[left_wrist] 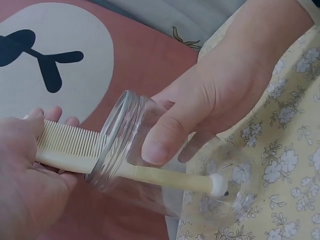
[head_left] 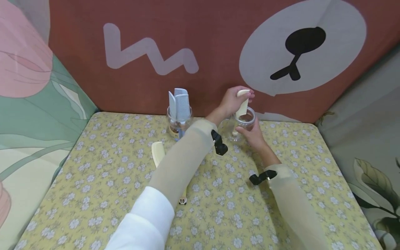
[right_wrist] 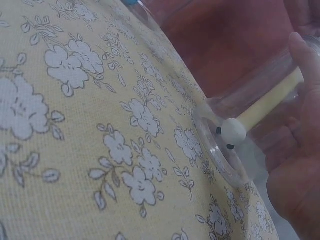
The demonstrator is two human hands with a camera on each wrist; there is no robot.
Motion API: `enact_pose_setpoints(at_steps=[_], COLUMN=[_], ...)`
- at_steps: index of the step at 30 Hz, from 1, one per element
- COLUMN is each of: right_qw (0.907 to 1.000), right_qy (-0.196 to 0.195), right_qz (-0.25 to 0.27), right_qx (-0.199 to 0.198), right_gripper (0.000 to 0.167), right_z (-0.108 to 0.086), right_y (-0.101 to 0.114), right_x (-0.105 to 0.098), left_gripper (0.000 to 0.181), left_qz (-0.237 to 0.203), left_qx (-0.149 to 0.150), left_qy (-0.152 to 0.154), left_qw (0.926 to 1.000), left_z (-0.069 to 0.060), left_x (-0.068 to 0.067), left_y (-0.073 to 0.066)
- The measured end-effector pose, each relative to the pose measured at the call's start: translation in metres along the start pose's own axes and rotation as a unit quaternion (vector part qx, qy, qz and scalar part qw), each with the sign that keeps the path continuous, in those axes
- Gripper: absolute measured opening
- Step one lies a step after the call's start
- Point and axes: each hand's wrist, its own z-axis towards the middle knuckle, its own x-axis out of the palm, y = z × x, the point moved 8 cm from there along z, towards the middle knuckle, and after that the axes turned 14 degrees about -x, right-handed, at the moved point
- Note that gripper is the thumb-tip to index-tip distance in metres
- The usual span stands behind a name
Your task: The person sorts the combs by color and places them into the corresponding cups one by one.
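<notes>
At the left of the flowered tablecloth (head_left: 93, 194), seen from just behind the person, light-blue combs (head_left: 182, 107) stand heads-up in a glass jar (head_left: 173, 134). Just in front of it a cream comb (head_left: 157, 153) lies on the cloth, its middle hidden from me by the left forearm, with a small panda face (head_left: 182, 201) showing below. Farther right, the left hand (head_left: 233, 100) grasps a second cream comb (head_left: 242, 110) by its toothed head, fingers bent around it above the mouth of a clear jar (left_wrist: 160, 194). That comb sits between the two hands: head in the left, handle running down inside the glass, rounded white end (right_wrist: 233, 131) near the base. Rightmost, the right hand (head_left: 254, 136) grips the clear jar around its side, thumb against the glass, lower than the left hand and apart from the comb.
</notes>
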Motion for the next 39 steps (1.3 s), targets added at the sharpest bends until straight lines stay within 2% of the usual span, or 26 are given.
enact_pose_setpoints(at_steps=[6, 13, 16, 22, 26, 29, 31, 36, 37, 39], right_qw=[1.0, 0.9997, 0.9995, 0.9997, 0.9997, 0.9998, 0.9998, 0.9997, 0.9996, 0.9993], right_qy=[-0.007, -0.006, 0.0, 0.011, 0.01, 0.01, 0.011, 0.013, 0.015, 0.017], right_qz=[0.005, 0.018, 0.026, 0.013, 0.014, 0.013, 0.015, 0.019, 0.022, 0.029], right_qx=[-0.001, -0.016, -0.019, -0.02, -0.019, -0.013, -0.009, -0.006, -0.009, -0.015], right_gripper=[0.088, 0.084, 0.084, 0.084, 0.083, 0.084, 0.084, 0.084, 0.084, 0.084], right_z=[0.0, 0.003, 0.004, 0.002, 0.003, 0.002, 0.002, 0.001, 0.001, 0.002], right_y=[0.0, 0.001, 0.0, 0.0, 0.001, 0.0, 0.0, 0.004, 0.005, 0.007], right_x=[0.0, 0.001, 0.002, 0.005, 0.005, 0.004, 0.004, 0.003, 0.003, 0.002], left_gripper=[0.026, 0.035, 0.04, 0.053, 0.06, 0.066, 0.068, 0.078, 0.08, 0.088], left_qz=[0.016, 0.106, 0.123, 0.136, 0.182, 0.252, 0.315, 0.447, 0.463, 0.48], left_qx=[0.002, 0.022, 0.02, 0.009, 0.01, 0.013, 0.019, 0.057, 0.062, 0.057], left_qy=[-0.007, -0.025, -0.027, 0.001, 0.016, 0.015, 0.008, -0.01, -0.012, -0.01], left_qw=[0.9998, 0.9939, 0.9919, 0.9906, 0.9831, 0.9676, 0.9488, 0.8924, 0.8843, 0.8755], left_z=[0.001, -0.002, -0.004, -0.011, -0.017, -0.022, -0.026, -0.039, -0.042, -0.048], left_x=[-0.001, -0.006, -0.01, -0.015, -0.02, -0.024, -0.026, -0.026, -0.026, -0.026], left_y=[0.0, -0.006, -0.006, -0.002, -0.002, -0.003, -0.004, -0.005, -0.005, -0.003])
